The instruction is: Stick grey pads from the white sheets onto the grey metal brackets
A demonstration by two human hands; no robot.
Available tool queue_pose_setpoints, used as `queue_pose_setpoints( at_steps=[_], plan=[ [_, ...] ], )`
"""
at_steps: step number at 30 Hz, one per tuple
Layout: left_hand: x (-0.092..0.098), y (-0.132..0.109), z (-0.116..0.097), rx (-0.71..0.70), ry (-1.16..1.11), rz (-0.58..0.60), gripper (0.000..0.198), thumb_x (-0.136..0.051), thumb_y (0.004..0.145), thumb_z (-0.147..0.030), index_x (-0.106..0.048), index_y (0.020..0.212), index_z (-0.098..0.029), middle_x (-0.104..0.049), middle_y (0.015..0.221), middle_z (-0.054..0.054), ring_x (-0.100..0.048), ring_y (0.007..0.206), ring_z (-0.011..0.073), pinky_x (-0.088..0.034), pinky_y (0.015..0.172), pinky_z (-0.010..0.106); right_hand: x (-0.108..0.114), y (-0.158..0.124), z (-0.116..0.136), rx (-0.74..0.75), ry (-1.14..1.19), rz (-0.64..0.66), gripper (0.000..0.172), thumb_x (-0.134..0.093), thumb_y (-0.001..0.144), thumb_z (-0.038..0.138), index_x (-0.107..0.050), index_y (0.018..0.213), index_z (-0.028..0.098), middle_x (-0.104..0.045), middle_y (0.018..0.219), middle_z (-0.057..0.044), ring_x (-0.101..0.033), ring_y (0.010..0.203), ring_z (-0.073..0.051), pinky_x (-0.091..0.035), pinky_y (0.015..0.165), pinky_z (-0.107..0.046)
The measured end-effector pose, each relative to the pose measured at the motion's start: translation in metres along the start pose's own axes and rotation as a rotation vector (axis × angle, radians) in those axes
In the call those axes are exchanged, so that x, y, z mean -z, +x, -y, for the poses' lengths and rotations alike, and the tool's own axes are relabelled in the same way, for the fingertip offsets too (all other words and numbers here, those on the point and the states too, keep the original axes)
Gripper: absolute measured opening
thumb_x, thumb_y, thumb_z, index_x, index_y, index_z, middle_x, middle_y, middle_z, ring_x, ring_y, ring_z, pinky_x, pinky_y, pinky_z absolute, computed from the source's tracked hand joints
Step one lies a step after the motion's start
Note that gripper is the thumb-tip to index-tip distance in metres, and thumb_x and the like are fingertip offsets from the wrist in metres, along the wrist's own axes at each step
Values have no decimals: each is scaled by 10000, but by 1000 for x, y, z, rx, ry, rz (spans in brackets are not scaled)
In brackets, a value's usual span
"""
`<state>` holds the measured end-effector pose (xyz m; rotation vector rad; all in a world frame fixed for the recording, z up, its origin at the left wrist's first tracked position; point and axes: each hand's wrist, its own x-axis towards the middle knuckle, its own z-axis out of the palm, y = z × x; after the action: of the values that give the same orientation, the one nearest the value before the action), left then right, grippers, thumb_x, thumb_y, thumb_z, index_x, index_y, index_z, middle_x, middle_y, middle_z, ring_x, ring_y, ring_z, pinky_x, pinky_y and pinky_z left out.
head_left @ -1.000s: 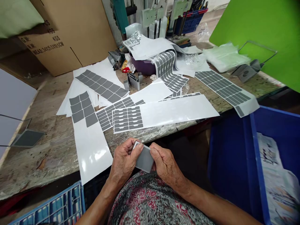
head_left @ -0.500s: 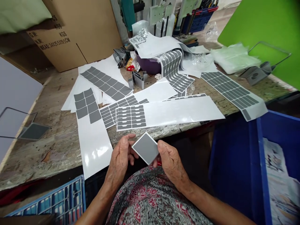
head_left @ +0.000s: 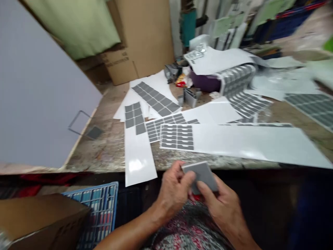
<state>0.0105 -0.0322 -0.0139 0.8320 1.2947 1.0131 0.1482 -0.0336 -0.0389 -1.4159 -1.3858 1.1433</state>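
Observation:
A flat grey square piece (head_left: 201, 173) with a pale upper edge is held at the front of the worktable. My left hand (head_left: 175, 185) grips its left side, the thumb across the grey face. On the lower right, my right hand (head_left: 221, 205) has its thumb pressed on the same face and its fingers behind, largely hidden. Just beyond lies a long white backing sheet (head_left: 247, 140) with grey shaped stickers (head_left: 177, 136) at its left end. To the left, another backing strip (head_left: 140, 156) carries grey square stickers (head_left: 134, 118) and hangs over the table edge.
More grey sticker sheets (head_left: 157, 99) and a curling roll (head_left: 238, 83) lie farther back. A bent grey metal part (head_left: 189, 97) stands among them; a wire-framed part (head_left: 93, 132) is at left. Below sit a blue crate (head_left: 114, 205) and a cardboard box (head_left: 47, 215).
The view has swung left. Both thumbs now lie on the grey square piece, which is tilted differently; my left hand has closed more firmly on it.

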Motion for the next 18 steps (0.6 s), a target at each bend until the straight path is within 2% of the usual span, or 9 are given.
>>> queue_pose_setpoints(
  at_steps=[3, 5, 7, 9, 10, 12, 14, 15, 18],
  plan=[
    [-2, -5, 6, -1, -91, 73, 331, -680, 765, -425, -592, 926, -150, -536, 630, -37, -433, 432, 60, -389, 410, 177, 3, 0, -6, -29, -24, -6, 387, -491, 897, 520, -612, 703, 208, -562, 527, -9, -484, 436, -159, -396, 412, -257],
    [0, -11, 6, -41, -92, 49, 280, -671, 770, -393, -640, 866, -132, -539, 640, -18, -431, 487, 65, -390, 465, 182, 2, 2, -8, -36, 5, 41, 485, -410, 932, 565, -584, 642, 218, -522, 479, -15, -477, 422, -167, -391, 411, -269],
    [8, -18, 0, -87, -50, -27, 213, -640, 789, -343, -667, 822, -134, -571, 657, -3, -466, 545, 81, -415, 538, 195, -2, 3, -6, -10, 104, 70, 526, -337, 950, 590, -612, 689, 225, -527, 481, -21, -495, 423, -180, -421, 430, -286],
    [30, -23, -14, -115, 43, -169, 166, -612, 793, -291, -684, 835, -148, -627, 711, 10, -530, 620, 110, -458, 609, 214, -6, 6, -3, 13, 204, 40, 470, -352, 953, 581, -649, 856, 230, -605, 578, -30, -528, 437, -179, -480, 473, -302],
    [47, -24, -22, -129, 122, -277, 165, -597, 794, -274, -690, 861, -156, -656, 753, 18, -562, 661, 128, -479, 636, 224, -9, 7, -2, 19, 227, 22, 417, -393, 949, 566, -645, 937, 233, -636, 636, -32, -546, 449, -174, -505, 498, -306],
    [97, -23, -40, -227, 385, -492, 213, -568, 823, -314, -676, 910, -152, -696, 873, 50, -616, 777, 168, -516, 700, 247, -12, 10, -5, 19, 214, 43, 340, -480, 932, 529, -631, 1003, 233, -659, 698, -31, -569, 467, -163, -528, 518, -296],
    [161, -20, -57, -343, 732, -740, 321, -502, 866, -375, -632, 1068, -163, -689, 1003, 64, -641, 810, 189, -528, 656, 255, -15, 11, -12, 13, 172, 176, 325, -512, 918, 522, -637, 957, 224, -639, 658, -19, -571, 462, -160, -515, 483, -273],
    [195, -18, -64, -355, 797, -835, 330, -494, 860, -374, -618, 1071, -153, -677, 1029, 80, -638, 781, 196, -525, 639, 271, -16, 10, -17, 9, 154, 248, 334, -510, 914, 528, -639, 925, 220, -624, 631, -13, -564, 450, -157, -502, 459, -263],
    [288, -12, -78, -343, 943, -988, 137, -531, 787, -252, -616, 847, -162, -656, 848, 76, -611, 791, 233, -507, 738, 328, -21, 8, -30, -6, 96, 425, 352, -490, 918, 536, -643, 906, 218, -614, 626, -6, -562, 457, -146, -488, 456, -239]
  ],
)
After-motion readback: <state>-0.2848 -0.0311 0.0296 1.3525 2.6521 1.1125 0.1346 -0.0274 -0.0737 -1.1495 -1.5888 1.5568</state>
